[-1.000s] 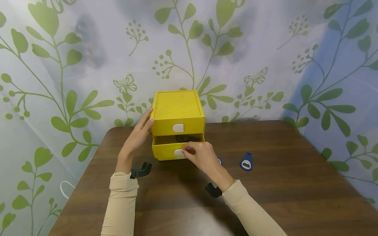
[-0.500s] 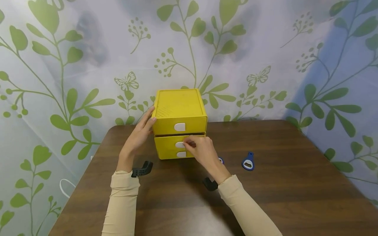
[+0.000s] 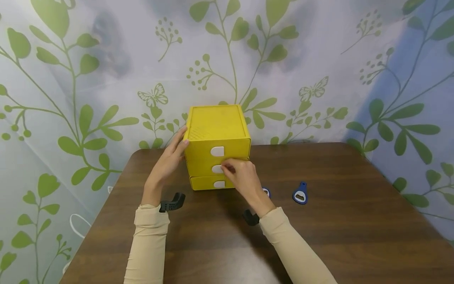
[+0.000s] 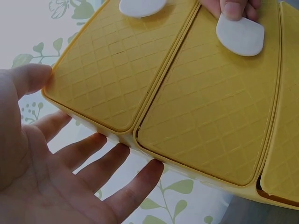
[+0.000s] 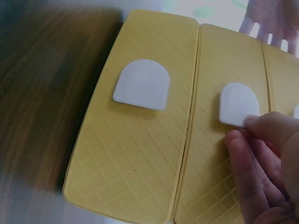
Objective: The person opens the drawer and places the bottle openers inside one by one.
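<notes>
A yellow drawer unit (image 3: 218,123) with three stacked drawers stands on the table, each front bearing a white tab handle. My right hand (image 3: 244,179) pinches the edge of the middle handle (image 5: 238,103) between thumb and fingertips. The middle drawer front (image 4: 210,102) sits almost flush with the top one. Against the unit's left side my left hand (image 3: 164,165) rests with fingers spread, its thumb at the top front corner. A narrow dark gap shows beside the bottom drawer front (image 4: 285,158) in the left wrist view. The drawers' contents are hidden.
To the right lies a blue bottle opener (image 3: 300,193) with a pale ring. Another blue and white piece (image 3: 267,192) is mostly hidden behind my right wrist. A leaf-patterned cloth (image 3: 319,47) hangs behind the brown table (image 3: 354,221).
My right hand has pushed the middle drawer from partly open to nearly flush, covering the dark item inside it. My left hand has stayed on the unit's side.
</notes>
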Tool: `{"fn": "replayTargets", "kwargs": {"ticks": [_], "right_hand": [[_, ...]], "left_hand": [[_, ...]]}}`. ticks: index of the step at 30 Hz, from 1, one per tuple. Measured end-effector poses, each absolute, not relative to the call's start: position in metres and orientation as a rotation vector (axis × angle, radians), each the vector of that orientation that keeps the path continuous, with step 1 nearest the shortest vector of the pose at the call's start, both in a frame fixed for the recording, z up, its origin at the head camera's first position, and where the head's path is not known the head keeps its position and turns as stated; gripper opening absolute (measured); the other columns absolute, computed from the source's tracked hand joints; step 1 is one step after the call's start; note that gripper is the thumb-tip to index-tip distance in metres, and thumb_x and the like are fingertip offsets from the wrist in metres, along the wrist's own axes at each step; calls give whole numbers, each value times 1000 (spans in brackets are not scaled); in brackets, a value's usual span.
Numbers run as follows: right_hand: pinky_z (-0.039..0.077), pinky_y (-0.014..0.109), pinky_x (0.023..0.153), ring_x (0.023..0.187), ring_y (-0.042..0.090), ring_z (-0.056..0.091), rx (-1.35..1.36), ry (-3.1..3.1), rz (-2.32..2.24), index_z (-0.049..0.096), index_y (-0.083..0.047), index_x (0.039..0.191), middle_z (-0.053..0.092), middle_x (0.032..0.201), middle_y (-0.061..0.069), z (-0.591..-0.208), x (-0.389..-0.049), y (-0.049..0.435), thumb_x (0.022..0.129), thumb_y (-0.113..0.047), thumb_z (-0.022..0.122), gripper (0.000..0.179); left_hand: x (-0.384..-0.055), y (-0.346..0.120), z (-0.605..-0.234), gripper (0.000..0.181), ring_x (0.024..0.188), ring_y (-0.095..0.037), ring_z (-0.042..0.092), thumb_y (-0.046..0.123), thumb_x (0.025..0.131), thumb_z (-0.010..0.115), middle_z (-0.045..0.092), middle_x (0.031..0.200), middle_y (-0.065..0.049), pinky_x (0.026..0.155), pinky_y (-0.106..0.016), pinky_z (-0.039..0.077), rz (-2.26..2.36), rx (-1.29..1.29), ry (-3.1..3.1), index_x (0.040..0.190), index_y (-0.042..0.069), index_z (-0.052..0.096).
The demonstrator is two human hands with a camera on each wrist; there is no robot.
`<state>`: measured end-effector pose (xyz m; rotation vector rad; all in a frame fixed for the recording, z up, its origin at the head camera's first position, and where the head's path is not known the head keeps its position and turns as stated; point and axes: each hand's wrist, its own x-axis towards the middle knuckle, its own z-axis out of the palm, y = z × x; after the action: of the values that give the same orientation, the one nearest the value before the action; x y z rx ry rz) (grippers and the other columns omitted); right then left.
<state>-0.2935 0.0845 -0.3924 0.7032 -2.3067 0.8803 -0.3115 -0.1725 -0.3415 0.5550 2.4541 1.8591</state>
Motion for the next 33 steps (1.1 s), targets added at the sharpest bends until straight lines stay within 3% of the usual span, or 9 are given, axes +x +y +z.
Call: {"fn": "replayTargets", "kwargs": {"ticks": [9, 23, 29, 33], "right_hand": [[62, 31, 73, 79, 16, 75, 665, -2317, 886, 80, -10, 94, 80, 91, 2, -392, -296, 85, 93, -14, 79, 4], [62, 32, 71, 77, 14, 75, 542, -2460, 981, 82, -11, 92, 80, 88, 0, -408, -290, 86, 95, -26, 77, 16], [49, 23, 55, 56, 7, 55, 566, -2550, 905, 82, -13, 86, 72, 71, -6, -417, -292, 86, 97, -29, 75, 20], [40, 22, 50, 51, 6, 47, 598, -2580, 878, 80, -15, 80, 61, 60, -8, -425, -291, 86, 98, -25, 74, 22]], "left_hand": [[-312, -172, -337, 64, 158, -23, 16, 49, 111, 39, 7, 173, 9, 121, -63, 27, 1851, 568, 2469, 167, 34, 13], [-308, -171, -344, 65, 158, -20, 16, 52, 110, 40, 8, 172, 13, 120, -64, 28, 1846, 526, 2473, 167, 35, 14], [-306, -171, -342, 65, 158, -21, 16, 54, 109, 40, 9, 172, 14, 120, -64, 29, 1842, 524, 2487, 166, 37, 14], [-305, -170, -341, 65, 158, -21, 17, 54, 109, 41, 8, 172, 13, 120, -64, 29, 1840, 524, 2487, 166, 38, 14]]}}
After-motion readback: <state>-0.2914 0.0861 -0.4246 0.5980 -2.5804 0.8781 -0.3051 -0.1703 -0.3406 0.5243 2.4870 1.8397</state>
